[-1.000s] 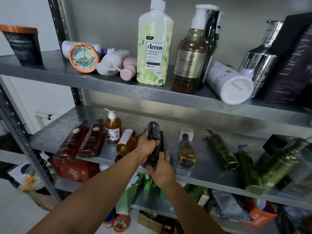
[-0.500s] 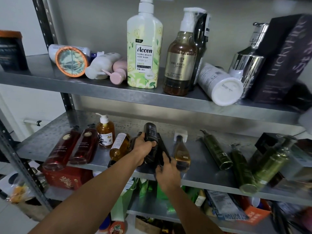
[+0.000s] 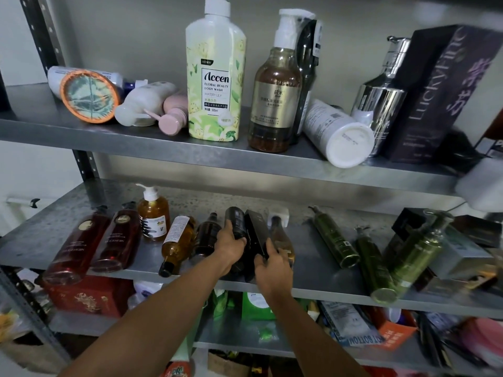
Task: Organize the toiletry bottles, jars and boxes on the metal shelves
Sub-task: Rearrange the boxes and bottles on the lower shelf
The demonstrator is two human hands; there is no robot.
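On the middle shelf the left hand now grips the black bottle while the right hand closes on the black box — both raised more upright than before — so standing them seems near.

- The left hand covers the lower part of a black bottle; its fingers wrap round the far side, out of sight.
- The right hand hides the near end of a black box just beside that bottle; whether box and bottle touch cannot be told.
- Just right of the right hand, a pale amber bottle is partly hidden behind the box and the fingers.
- Far right of both hands, the olive pump bottles and grey boxes are smeared by blur; their labels are unreadable.
- Above the hands, the body-wash bottle loses its pump top to the upper edge.
- Below the hands, the lowest shelf's packets are blurred and cut off.
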